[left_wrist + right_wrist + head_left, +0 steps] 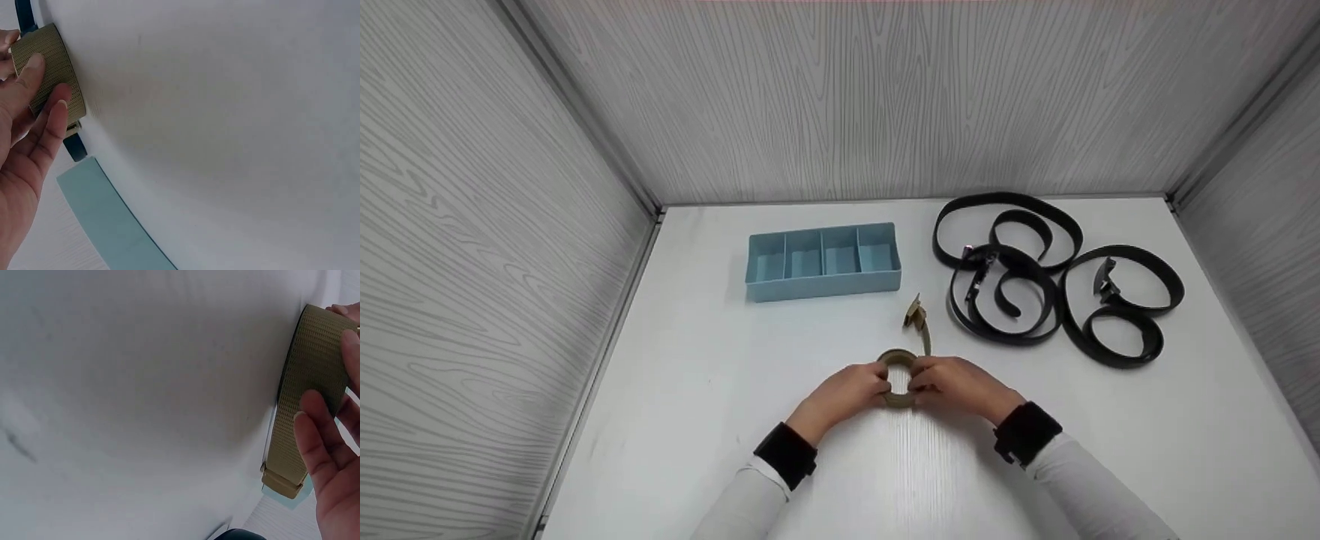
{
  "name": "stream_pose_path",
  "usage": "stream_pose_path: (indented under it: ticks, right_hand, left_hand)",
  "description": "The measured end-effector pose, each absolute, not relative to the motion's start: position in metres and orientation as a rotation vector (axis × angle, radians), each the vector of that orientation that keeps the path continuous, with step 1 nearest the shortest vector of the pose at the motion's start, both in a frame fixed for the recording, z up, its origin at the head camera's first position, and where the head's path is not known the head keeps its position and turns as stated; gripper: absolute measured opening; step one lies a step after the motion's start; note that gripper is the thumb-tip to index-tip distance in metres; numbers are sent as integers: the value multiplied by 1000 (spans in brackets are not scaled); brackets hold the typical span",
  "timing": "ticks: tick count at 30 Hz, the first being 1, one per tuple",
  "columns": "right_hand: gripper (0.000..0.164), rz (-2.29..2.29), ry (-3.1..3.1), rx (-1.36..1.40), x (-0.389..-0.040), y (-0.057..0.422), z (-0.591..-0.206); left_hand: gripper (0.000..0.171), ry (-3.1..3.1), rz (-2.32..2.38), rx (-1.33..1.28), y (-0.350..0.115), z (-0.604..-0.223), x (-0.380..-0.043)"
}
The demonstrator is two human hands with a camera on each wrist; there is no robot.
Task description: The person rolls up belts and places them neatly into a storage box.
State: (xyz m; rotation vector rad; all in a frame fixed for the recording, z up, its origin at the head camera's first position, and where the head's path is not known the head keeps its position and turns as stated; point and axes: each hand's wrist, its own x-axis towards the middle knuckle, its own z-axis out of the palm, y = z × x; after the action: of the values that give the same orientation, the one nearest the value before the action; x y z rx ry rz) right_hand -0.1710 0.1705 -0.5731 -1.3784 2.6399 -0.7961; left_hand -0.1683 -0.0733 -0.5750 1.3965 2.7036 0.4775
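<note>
A khaki woven belt (898, 402) stands on its edge on the white table, coiled into a ring, with a short end running out to its metal buckle (915, 313). My left hand (842, 395) grips the left side of the coil, thumb and fingertips on the band. On the opposite side my right hand (964, 388) pinches the coil near where the end leaves it. The ribbed webbing (49, 53) lies under the fingers in the left wrist view. In the right wrist view the band (315, 354) stretches away to a metal piece (283, 482). Parts of the coil are hidden behind the fingers.
Behind the hands is a light blue divided tray (825, 286) with several compartments. To the right lie loosely coiled black belts (1005, 198) with metal buckles, two overlapping and another belt (1174, 285) beside them. Grey wood-grain walls (840, 105) enclose the table.
</note>
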Motion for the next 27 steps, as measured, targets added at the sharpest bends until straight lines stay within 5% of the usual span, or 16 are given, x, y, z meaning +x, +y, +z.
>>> stream_pose_path:
  ticks: [27]
  right_hand:
    - [11,-742,2729,-1386,-173,175,-571]
  left_hand:
    - [7,2891,215,1464,-66,-570,-165]
